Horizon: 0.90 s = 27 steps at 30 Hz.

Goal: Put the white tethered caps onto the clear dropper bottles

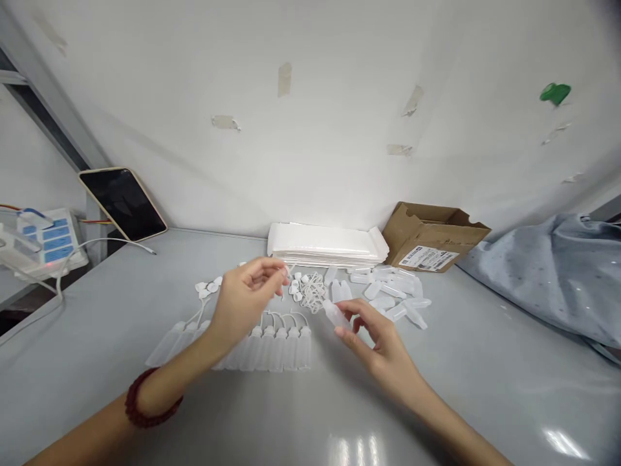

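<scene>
My left hand (247, 291) is closed in a pinch on a thin white strap (283, 297), mostly hidden by the fingers. A small translucent plastic bottle (336, 315) is held at a tilt between the thumb and fingers of my right hand (376, 336), its neck pointing up and left. Between the hands lies a pile of white straps (313, 292), with small white caps (295, 286) at its left. Below my left hand a row of similar bottles (276, 349) lies side by side, straps at their necks; my left forearm covers part of it.
Loose bottles (395, 291) are heaped at the right, before an open cardboard box (431, 239). White padded envelopes (325, 243) are stacked against the wall. A phone (123, 204) leans at the left near a power strip (53, 239) and cable. Grey-blue cloth (557, 278) lies at the right.
</scene>
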Motion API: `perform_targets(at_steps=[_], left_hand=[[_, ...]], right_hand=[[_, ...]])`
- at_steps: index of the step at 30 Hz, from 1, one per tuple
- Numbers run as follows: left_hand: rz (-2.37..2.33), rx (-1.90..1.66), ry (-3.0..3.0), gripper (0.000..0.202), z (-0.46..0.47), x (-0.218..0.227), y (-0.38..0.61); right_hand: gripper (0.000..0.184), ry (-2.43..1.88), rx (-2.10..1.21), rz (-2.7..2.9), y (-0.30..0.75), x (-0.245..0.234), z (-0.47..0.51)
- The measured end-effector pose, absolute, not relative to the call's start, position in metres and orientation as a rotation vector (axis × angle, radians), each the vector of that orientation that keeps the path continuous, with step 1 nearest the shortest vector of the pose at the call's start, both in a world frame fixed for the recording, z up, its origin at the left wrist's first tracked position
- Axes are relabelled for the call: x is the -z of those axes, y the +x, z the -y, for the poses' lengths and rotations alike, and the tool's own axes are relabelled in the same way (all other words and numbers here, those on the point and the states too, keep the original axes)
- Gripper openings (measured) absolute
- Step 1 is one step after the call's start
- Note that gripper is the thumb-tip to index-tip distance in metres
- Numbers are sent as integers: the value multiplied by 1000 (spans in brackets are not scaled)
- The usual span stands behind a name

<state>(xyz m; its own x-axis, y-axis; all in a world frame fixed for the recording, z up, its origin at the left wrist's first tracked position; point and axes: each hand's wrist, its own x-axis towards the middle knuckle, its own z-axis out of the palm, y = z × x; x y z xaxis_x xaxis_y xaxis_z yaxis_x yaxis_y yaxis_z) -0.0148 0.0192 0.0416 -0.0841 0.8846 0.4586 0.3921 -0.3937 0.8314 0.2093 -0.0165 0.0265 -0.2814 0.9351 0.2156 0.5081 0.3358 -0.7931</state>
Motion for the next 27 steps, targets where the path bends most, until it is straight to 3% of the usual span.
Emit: perform_targets(at_steps=[2, 7, 12, 27], left_hand=[[-1373, -1589, 1905, 5, -5, -36, -6], [-1172, -1759, 2277, 18, 12, -20, 4], [-1112, -1668, 2516, 27, 18, -14, 7], [-1033, -1546, 2417, 20, 29, -22, 13]], right_hand=[[16, -1192, -872, 1883, 204, -26, 25], [22, -1005, -976, 1872, 197, -25, 39], [24, -969, -965, 1852, 196, -21, 42], [26, -986, -922, 1873, 201, -16, 39]])
